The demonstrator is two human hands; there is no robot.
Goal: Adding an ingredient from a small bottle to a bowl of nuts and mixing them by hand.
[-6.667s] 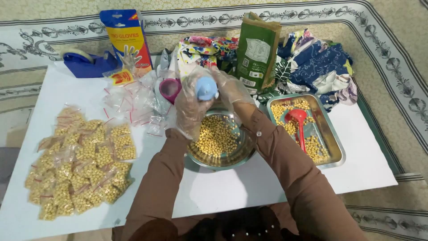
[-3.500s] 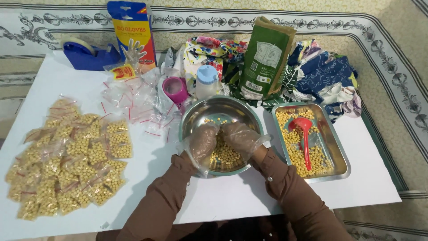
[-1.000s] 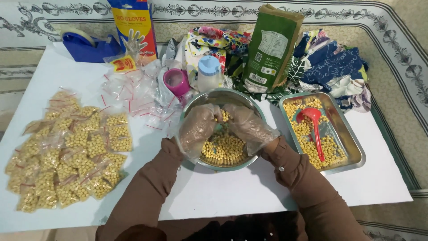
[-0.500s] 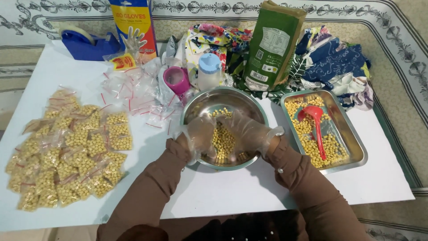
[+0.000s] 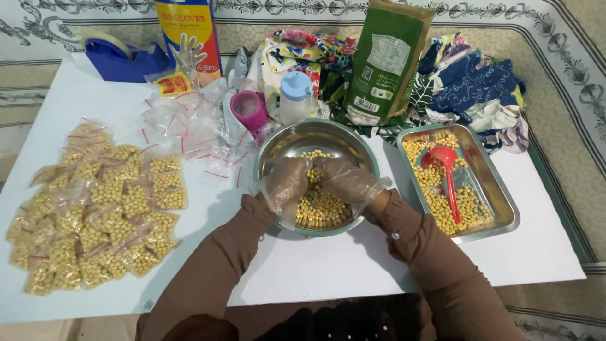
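Both my hands wear thin clear plastic gloves and are down inside a round steel bowl [image 5: 284,142] holding yellow beans [image 5: 322,208]. My left hand [image 5: 287,182] is curled over the beans at the bowl's left side. Touching it at the fingertips, my right hand [image 5: 344,179] is cupped on the beans at the right. Beans show between and under the fingers. Whether either hand grips beans is not clear.
A steel tray [image 5: 499,192] of beans with a red scoop [image 5: 445,167] lies to the right. Several filled small bags [image 5: 101,202] lie at left, empty bags [image 5: 189,123] behind. A pink cup [image 5: 249,108], white bottle [image 5: 295,96], green pouch [image 5: 385,60], glove box [image 5: 188,31], tape dispenser [image 5: 123,57] and cloths [image 5: 480,88] stand at the back.
My hands put the blue-capped bottle down behind the bowl, then went into the bowl. Over the last second they have kept working together through the beans, shifting slightly.
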